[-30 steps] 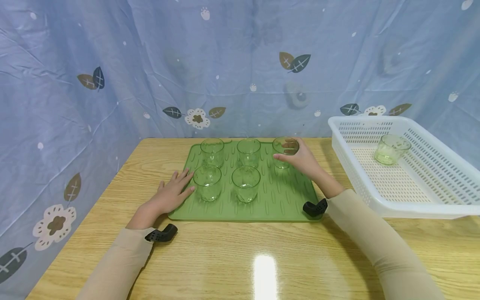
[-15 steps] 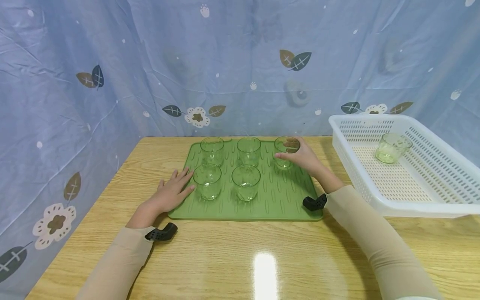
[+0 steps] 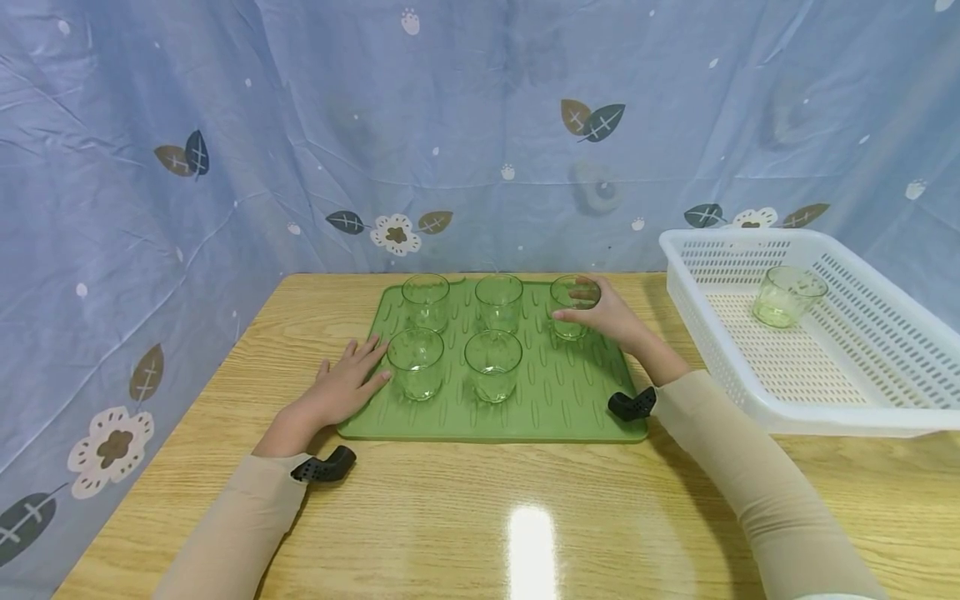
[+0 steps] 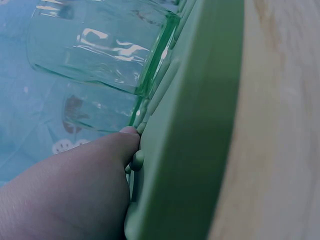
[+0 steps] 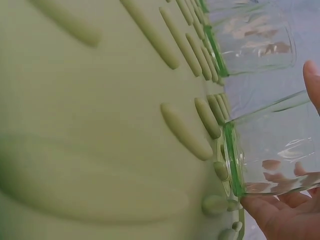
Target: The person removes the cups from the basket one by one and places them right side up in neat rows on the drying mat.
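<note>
On a green ribbed mat [image 3: 570,417], my right hand [image 3: 611,321] holds a clear green-tinted glass [image 3: 568,327] at the back right corner. Its thumb is on the near side and the fingers curl round the far side. In the right wrist view, that glass [image 5: 265,145] has its base on the mat. My left hand [image 3: 337,392] lies flat at the mat's left edge, fingers spread, beside the front left glass [image 3: 416,375]. Other upright glasses are the front middle one [image 3: 493,375], the back left one [image 3: 426,304] and the back middle one [image 3: 499,304].
At the right stands a white perforated plastic basket [image 3: 716,350] with one more glass [image 3: 787,296] inside. A wooden table [image 3: 420,517] lies under everything. Behind it hangs a blue patterned curtain [image 3: 480,108].
The glass in my right hand has shifted slightly to the right and toward me on the mat. My left hand has stayed in place.
</note>
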Tool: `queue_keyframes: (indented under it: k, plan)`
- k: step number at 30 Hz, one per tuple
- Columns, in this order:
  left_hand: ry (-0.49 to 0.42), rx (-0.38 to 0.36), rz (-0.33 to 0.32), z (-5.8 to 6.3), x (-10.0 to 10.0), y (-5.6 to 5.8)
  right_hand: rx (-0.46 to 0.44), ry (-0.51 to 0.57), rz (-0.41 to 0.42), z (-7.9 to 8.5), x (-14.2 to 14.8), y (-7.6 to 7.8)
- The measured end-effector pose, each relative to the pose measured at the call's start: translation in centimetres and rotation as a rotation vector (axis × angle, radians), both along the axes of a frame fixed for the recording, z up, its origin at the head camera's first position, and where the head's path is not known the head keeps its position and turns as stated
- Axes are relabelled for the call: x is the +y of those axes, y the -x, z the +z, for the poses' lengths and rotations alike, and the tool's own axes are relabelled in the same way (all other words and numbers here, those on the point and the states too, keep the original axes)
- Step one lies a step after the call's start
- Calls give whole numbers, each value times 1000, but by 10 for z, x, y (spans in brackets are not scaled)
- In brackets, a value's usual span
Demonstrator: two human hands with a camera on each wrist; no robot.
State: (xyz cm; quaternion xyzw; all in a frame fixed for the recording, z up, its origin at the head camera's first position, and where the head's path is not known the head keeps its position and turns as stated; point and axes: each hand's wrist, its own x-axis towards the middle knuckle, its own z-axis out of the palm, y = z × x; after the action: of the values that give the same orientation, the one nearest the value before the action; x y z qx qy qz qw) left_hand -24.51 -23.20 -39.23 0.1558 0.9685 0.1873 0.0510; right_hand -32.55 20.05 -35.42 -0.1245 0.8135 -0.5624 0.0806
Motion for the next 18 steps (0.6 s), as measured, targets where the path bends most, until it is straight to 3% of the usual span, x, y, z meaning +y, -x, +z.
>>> queue_keyframes:
  k: [8,18]
  plan:
    - [-2,6,-3,-1,0,0,5,-25,-2,-1,4,-2]
    - [-9,4,-5,-1,-1,0,11,46,-18,-4,12,-3]
